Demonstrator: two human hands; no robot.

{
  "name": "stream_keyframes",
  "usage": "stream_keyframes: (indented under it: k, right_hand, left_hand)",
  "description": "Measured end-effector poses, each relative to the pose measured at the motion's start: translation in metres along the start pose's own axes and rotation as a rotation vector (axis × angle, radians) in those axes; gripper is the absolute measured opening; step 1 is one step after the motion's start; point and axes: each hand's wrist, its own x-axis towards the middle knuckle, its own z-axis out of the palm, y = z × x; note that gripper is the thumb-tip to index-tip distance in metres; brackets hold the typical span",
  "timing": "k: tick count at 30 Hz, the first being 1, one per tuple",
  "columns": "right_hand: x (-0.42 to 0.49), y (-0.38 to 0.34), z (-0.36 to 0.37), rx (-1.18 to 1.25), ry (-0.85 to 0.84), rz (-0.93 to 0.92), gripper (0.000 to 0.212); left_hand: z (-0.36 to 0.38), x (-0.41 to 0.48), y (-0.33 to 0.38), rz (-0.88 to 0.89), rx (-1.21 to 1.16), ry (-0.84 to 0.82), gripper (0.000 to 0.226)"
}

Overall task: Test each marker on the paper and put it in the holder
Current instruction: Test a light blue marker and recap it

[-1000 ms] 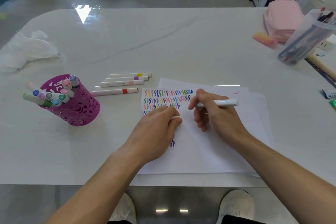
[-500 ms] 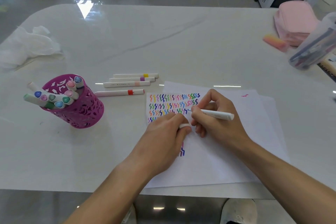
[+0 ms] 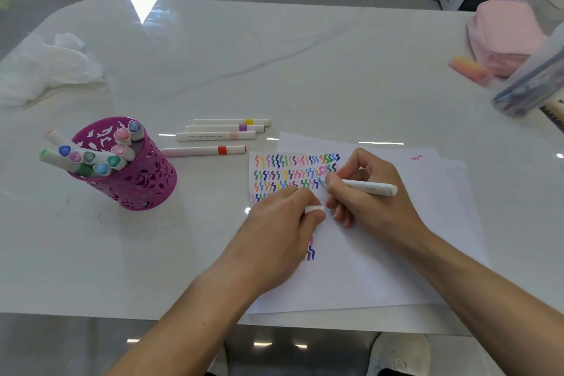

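Observation:
My right hand [image 3: 370, 198] grips a white marker [image 3: 367, 187] like a pen, its light blue tip touching the paper [image 3: 381, 253] beside rows of coloured squiggles [image 3: 293, 175]. My left hand [image 3: 280, 232] rests on the paper and holds the marker's white cap [image 3: 314, 209] in curled fingers. A purple cut-out holder [image 3: 134, 174] stands at the left with several markers in it. Several capped markers [image 3: 218, 136] lie on the table between the holder and the paper.
A crumpled white tissue [image 3: 45, 67] lies at the far left. At the right are a pink pouch [image 3: 503, 36], an orange eraser [image 3: 468, 69] and a tilted clear container of pens [image 3: 531, 82]. The table's front edge runs just below the paper.
My right hand has turned the marker tip down and lowered it onto the paper at the third row of squiggles. The left hand keeps hold of the cap.

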Motion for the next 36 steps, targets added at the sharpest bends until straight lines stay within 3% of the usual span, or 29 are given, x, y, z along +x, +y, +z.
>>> stream_keyframes:
  k: [9,14,18,21,27,36]
  right_hand:
    - [-0.002,-0.003,0.0,0.008,0.04,0.019,0.022]
    - [-0.005,-0.012,-0.001,0.178,0.199,-0.041,0.022]
    - [-0.008,-0.019,-0.004,0.176,0.266,-0.052,0.028]
    - [-0.015,-0.025,-0.006,0.204,0.235,-0.022,0.026]
    - [-0.029,-0.031,-0.003,0.247,0.132,0.051,0.025]
    - [-0.035,-0.03,0.002,0.248,-0.004,0.073,0.03]
  left_hand:
    - [0.001,0.001,0.0,-0.018,-0.004,-0.005,0.014]
    - [-0.001,0.002,0.0,-0.025,-0.034,-0.013,0.01]
    - [-0.002,0.0,-0.001,-0.021,-0.029,0.02,0.007]
    - [-0.002,-0.003,-0.001,-0.013,-0.029,0.079,0.003]
    - [-0.005,-0.006,0.003,-0.075,-0.241,0.186,0.02]
    - [-0.008,-0.008,0.011,-0.067,-0.429,0.048,0.021]
